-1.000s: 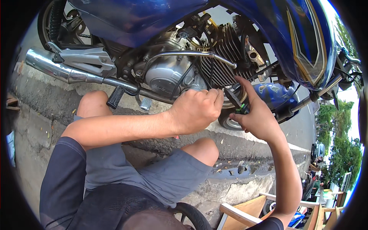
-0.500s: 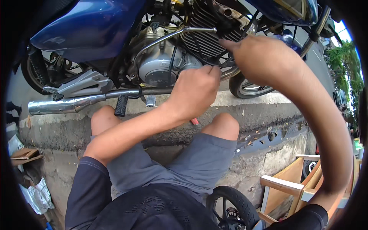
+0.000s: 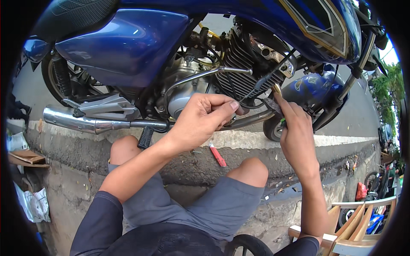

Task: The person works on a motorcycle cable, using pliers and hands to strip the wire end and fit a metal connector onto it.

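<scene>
My left hand (image 3: 203, 117) is closed in a pinch, thumb against forefinger, in front of the engine. A thin dark wire (image 3: 248, 99) runs down to its fingertips from a thicker black sleeve by the cooling fins. My right hand (image 3: 297, 134) is beside the bend of the exhaust pipe (image 3: 252, 119), its forefinger stretched upward. A dark metal tool (image 3: 273, 106) with a bit of green sticks out from that hand; its kind is mostly hidden. Both hands are close to the finned engine (image 3: 232, 68) of a blue motorcycle (image 3: 124, 40).
A chrome muffler (image 3: 70, 119) and a black footrest (image 3: 146, 137) jut out low on the left. A slim red and white object (image 3: 218, 155) lies on the ground between my knees. A wooden frame (image 3: 354, 226) stands at the right, and a wheel (image 3: 247, 246) is close below me.
My right hand has come down from the engine fins to beside the exhaust bend. My left hand has turned, showing its pinch. The view has shifted, and more of the motorcycle shows.
</scene>
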Available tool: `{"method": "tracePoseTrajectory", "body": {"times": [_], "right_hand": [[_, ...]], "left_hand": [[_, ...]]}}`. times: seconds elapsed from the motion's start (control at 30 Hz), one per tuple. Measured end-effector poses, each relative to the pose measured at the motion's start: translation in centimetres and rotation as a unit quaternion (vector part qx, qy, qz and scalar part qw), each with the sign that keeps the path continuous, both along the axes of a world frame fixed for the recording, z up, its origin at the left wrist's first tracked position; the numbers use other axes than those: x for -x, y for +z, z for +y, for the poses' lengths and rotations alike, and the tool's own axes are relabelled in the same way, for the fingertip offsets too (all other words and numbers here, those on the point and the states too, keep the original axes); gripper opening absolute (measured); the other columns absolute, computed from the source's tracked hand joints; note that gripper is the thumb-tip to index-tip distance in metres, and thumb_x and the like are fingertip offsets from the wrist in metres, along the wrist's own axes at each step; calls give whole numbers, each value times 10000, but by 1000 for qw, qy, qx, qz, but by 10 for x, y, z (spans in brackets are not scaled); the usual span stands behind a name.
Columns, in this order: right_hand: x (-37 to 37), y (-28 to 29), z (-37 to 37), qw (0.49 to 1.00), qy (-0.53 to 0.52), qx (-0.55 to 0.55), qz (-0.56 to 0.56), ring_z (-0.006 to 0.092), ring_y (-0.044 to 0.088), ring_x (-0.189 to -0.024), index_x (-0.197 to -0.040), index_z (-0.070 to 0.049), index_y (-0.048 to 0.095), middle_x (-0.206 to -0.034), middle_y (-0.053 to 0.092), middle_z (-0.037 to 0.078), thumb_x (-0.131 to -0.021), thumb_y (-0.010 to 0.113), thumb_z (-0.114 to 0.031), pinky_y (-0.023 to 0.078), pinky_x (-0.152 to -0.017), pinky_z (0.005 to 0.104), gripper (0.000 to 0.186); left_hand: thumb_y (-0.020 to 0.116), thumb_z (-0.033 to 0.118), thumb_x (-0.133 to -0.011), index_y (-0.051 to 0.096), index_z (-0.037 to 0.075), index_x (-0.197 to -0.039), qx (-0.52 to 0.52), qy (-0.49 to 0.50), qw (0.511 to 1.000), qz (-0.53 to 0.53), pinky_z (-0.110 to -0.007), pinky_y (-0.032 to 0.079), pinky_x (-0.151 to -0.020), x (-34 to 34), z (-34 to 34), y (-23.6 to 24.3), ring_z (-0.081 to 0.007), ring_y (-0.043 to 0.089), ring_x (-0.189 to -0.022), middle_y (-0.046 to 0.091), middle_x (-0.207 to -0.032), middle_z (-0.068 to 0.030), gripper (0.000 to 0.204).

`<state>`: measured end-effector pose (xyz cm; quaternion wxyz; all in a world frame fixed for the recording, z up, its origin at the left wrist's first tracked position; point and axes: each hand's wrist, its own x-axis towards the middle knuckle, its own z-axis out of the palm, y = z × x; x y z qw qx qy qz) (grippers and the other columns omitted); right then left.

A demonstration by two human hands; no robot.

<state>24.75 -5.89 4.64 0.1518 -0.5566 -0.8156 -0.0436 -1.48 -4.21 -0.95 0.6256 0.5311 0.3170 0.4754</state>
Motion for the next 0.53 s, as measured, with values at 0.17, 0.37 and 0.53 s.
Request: {"method": "tracePoseTrajectory", "body": {"times": [0.17, 0.37, 0.53], "right_hand": [[10, -37, 33, 992, 54, -113, -16, 372, 552, -1398, -1592, -137, 571, -1400, 611, 160, -885, 543, 93, 375, -1217, 621, 743], [18, -38, 55, 957, 92, -268, -66, 336, 562, -1438, -1539, -184, 632, -1395, 645, 122, -936, 638, -83, 368, -1201, 633, 611], [21, -47, 65, 934, 112, -336, -53, 351, 555, -1460, -1543, -202, 640, -1390, 654, 134, -946, 685, -99, 348, -1198, 666, 607]], "left_hand": [[619, 211, -1141, 741, -60, -1141, 145, -75, 981, -106, -207, 204, -473, 0, 2, 7, 5, 307, -563, 415, -685, 98, 297], [571, 187, -1153, 639, -81, -1164, 303, -142, 916, -222, -197, 187, -435, 8, 11, 9, 15, 309, -529, 410, -686, 98, 277], [579, 218, -1152, 618, -70, -1195, 352, -210, 862, -297, -193, 186, -418, 12, 12, 8, 17, 304, -516, 408, -684, 94, 293]]}}
